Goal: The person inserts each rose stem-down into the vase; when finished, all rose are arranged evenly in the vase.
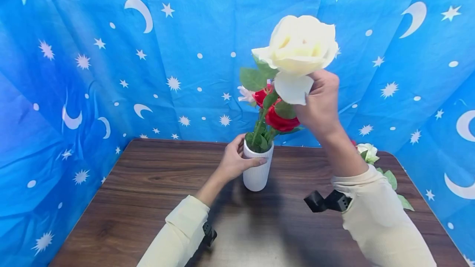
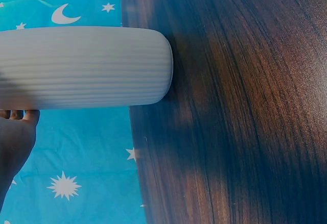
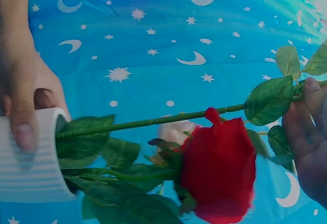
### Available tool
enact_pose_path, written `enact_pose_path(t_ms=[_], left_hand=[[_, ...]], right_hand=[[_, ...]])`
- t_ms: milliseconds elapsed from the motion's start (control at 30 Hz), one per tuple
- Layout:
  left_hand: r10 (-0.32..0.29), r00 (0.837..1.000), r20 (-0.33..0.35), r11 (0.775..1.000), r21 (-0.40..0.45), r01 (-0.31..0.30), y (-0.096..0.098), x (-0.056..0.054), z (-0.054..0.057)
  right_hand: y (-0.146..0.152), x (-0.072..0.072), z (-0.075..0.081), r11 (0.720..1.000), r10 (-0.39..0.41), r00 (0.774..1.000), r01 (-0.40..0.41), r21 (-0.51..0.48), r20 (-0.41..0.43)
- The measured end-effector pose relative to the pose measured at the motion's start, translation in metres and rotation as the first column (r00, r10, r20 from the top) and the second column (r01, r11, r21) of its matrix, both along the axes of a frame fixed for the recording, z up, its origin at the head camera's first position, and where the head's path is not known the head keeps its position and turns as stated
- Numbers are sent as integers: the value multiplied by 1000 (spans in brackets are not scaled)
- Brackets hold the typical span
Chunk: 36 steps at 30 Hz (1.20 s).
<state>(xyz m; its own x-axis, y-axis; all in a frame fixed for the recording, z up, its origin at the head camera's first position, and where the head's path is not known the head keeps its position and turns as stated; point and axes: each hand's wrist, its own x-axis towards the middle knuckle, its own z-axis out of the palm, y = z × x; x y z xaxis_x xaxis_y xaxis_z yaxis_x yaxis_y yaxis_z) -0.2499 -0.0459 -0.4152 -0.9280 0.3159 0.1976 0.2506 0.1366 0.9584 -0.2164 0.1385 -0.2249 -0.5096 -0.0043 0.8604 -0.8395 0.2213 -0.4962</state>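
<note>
A Big White Rose Goes In the Vase

Watching from far away, I see the white rose (image 1: 304, 46) up high, above the vase (image 1: 257, 176). The right hand (image 1: 321, 102) pinches its stem (image 3: 168, 120) just under the flower. In the right wrist view, the low end of that stem runs into the mouth of the vase.

The left hand (image 1: 233, 162) grips the vase near its top, with the thumb in front. The vase looks to be standing on the counter (image 1: 159, 172). Red roses (image 1: 281, 121) and a pale pink flower (image 1: 246, 94) are in it too, lower than the white one.

I think the step in hand is putting the white rose in its place. To me, the next move calls for a soft push down, then letting go. I would keep the vase held tight, since a tall flower could tip it. Another white flower (image 1: 367, 152) lies at the right side of the counter.
</note>
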Motion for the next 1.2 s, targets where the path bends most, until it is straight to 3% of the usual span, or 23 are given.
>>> enact_pose_path(t_ms=[100,233,433,700,867,1000,1100,1200], left_hand=[[-5,1000,-8,1000,-2,5,0,-1,-1],[-6,1000,-28,1000,10,6,0,-1,-2],[-9,998,-61,1000,-5,9,2,-1,-3],[11,998,-60,1000,17,-10,1,0,-2],[12,999,-37,999,31,-11,2,0,-2],[2,1000,-30,999,45,-1,4,1,-3],[2,999,-43,999,54,1,4,0,-3],[9,999,-48,999,51,-7,4,0,-3]], right_hand=[[-3,-2,-6,1000,-6,997,6,1,78],[-10,-7,-15,999,48,982,-48,-7,182],[-12,-15,-26,998,28,964,-43,51,264],[-13,-22,-35,969,-99,963,36,244,252],[-19,-21,-36,912,-216,966,147,383,143],[-27,-14,-36,865,-246,966,184,467,75],[-33,-11,-37,870,-223,965,132,474,140],[-35,-9,-38,891,-198,949,70,449,244]])
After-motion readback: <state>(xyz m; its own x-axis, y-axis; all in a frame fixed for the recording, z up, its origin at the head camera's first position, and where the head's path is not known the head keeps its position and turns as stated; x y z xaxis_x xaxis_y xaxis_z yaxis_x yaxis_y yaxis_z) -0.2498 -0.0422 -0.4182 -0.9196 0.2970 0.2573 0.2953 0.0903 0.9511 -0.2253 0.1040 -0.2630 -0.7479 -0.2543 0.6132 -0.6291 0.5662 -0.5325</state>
